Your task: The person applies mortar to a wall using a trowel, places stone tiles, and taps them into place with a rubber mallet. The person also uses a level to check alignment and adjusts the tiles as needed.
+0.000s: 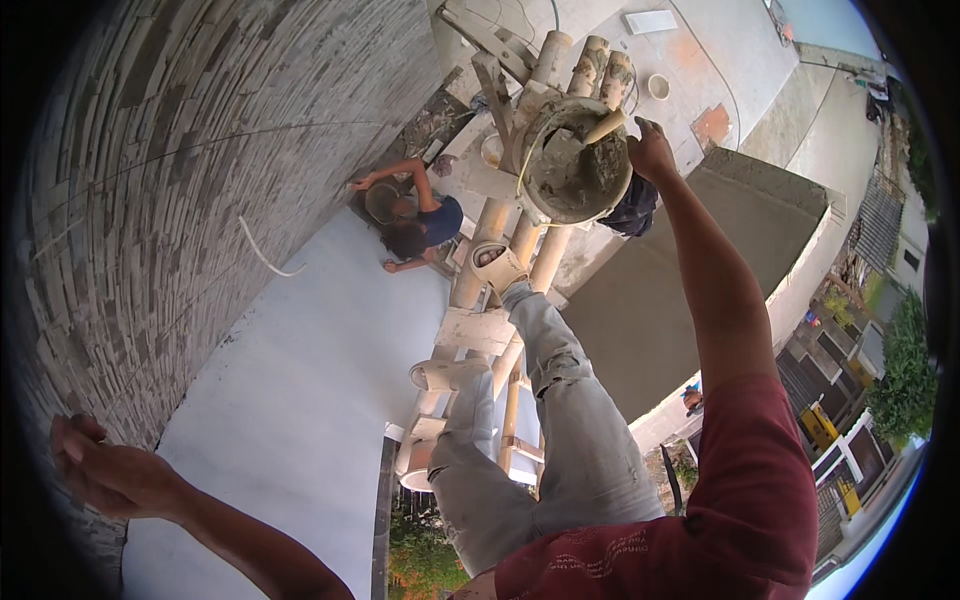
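Observation:
My left hand (112, 472) is at the lower left, close to the wall of thin grey stone strips (230, 130). Its fingers are loosely bent and apart, and I see nothing in them. My right hand (652, 152) reaches to the right rim of a mortar-smeared bucket (535, 195). Thumb and forefinger are spread beside the end of a trowel's pale handle (605, 127); no grip on it shows. The trowel's blade (562, 148) rests in the wet grey mortar inside the bucket. A yellowish bucket handle (524, 170) hangs at the left side.
My sandalled feet stand on bamboo scaffolding (545, 258) with wooden boards (472, 330). Below left, another person (425, 225) bends by the wall. A thin white strip (262, 250) sticks out from the wall. A grey concrete slab (700, 250) lies to the right.

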Demonstrator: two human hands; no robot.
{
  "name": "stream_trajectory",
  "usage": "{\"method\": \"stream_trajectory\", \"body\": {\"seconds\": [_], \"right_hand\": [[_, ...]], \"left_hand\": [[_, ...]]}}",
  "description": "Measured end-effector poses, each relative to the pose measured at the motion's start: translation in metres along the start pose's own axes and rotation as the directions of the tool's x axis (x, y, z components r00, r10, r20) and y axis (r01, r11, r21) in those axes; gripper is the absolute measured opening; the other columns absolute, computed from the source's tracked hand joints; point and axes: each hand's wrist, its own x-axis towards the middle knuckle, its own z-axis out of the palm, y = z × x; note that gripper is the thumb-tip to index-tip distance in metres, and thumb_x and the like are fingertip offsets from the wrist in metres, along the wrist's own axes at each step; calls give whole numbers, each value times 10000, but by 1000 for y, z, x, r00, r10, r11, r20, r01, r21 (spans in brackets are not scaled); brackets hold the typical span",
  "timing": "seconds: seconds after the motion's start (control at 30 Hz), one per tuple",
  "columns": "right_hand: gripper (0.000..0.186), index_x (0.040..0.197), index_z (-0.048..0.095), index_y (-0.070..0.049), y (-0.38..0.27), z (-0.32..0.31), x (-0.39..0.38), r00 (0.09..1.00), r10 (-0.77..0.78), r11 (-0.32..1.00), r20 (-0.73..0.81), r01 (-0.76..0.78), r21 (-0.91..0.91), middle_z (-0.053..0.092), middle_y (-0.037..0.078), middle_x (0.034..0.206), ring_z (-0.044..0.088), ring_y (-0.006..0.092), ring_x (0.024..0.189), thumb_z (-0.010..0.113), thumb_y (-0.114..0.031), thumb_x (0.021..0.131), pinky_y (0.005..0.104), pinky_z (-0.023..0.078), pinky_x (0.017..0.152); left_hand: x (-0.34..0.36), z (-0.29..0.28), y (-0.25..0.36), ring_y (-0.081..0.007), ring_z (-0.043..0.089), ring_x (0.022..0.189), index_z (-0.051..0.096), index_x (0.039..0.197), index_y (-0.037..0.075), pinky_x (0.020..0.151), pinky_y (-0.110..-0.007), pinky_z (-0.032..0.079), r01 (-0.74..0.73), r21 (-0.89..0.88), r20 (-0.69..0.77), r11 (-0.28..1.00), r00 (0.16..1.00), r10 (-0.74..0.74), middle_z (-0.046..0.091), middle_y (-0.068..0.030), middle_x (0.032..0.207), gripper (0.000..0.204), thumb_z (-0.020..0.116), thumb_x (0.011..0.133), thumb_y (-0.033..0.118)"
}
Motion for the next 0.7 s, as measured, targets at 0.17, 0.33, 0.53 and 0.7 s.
{"method": "stream_trajectory", "body": {"seconds": [0.17, 0.33, 0.53, 0.7], "right_hand": [[542, 1371, 525, -23, 37, 53, 88, 997, -23, 998, 75, 27, -57, 585, 270, 1293, 533, 402, 1252, 517, -300, 905, 453, 417, 1061], [470, 1077, 705, -34, 28, 65, 98, 816, -199, 873, 543, 400, -281, 704, 215, 977, 673, 410, 908, 700, -429, 822, 483, 536, 806], [496, 965, 742, 6, -31, 85, 8, 761, -69, 860, 646, 373, -347, 713, 203, 1000, 676, 370, 1000, 697, -473, 844, 431, 528, 887], [439, 977, 708, 53, -21, 46, -29, 765, 3, 957, 644, 184, -223, 703, 226, 914, 670, 399, 947, 699, -365, 843, 447, 521, 832]], "left_hand": [[-301, 175, 52, -140, 546, 786, 540, 1167, -17, 698, -300, 483, 495, -172, 922, 852, 386, -37, 584, -111, 1119, 390, 600, 992, 326], [-431, 249, 116, -300, 646, 947, 518, 1275, -53, 830, -392, 514, 578, -127, 988, 806, 4, 152, 612, -226, 1178, 570, 575, 979, 431], [-489, 324, 190, -218, 665, 1039, 518, 1210, -47, 860, -329, 510, 692, 69, 954, 719, -256, 156, 671, -163, 1076, 466, 577, 991, 360], [-523, 353, 189, -456, 610, 1053, 496, 1221, -65, 901, -462, 476, 856, -106, 972, 506, -17, 233, 639, -303, 1089, 407, 572, 902, 176]]}}
